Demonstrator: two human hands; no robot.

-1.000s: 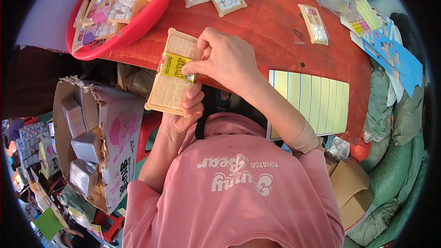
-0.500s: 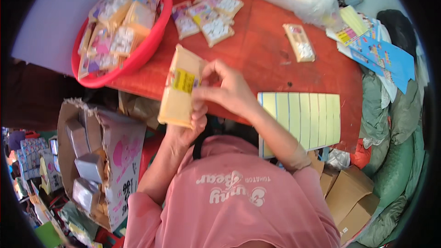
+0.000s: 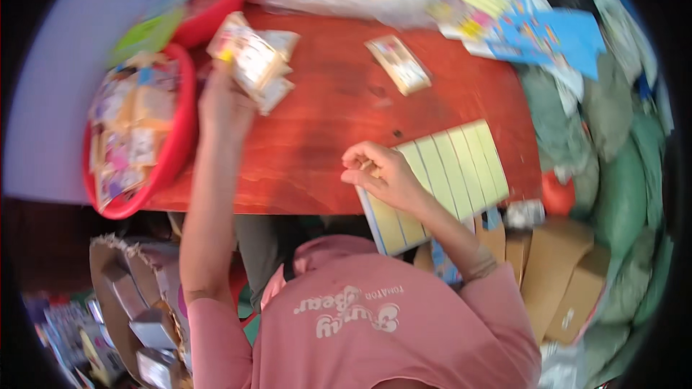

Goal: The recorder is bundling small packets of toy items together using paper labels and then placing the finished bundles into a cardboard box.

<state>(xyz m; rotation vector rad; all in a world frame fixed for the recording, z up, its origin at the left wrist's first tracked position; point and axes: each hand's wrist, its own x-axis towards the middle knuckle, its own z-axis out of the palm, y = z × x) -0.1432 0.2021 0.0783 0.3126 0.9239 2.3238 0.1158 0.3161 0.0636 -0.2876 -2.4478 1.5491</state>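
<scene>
Left hand [image 3: 225, 104] is reaching out over the table [image 3: 324, 144], fingers clamped on a flat packet [image 3: 249, 57] above loose packets [image 3: 277, 90], risking scattering them; right hand [image 3: 382, 173], fingers curling together, is resting on yellow sticker sheet [image 3: 447, 173].

Red basin [image 3: 176, 151], reddish-brown table [image 3: 324, 137], yellow striped sheet [image 3: 450, 173], seemingly beige packet [image 3: 249, 61].

the person wears a pink short-sleeved top [image 3: 375, 331] with pale lettering and a pale rounded emblem printed across the chest, seen upside down from above. the sleeves end near the elbows, leaving both forearms bare. a thin band [image 3: 481, 268] circles the right arm just below the sleeve. the left hand [image 3: 225, 104] and right hand [image 3: 380, 173] are bare, without gloves or rings that can be made out.
</scene>
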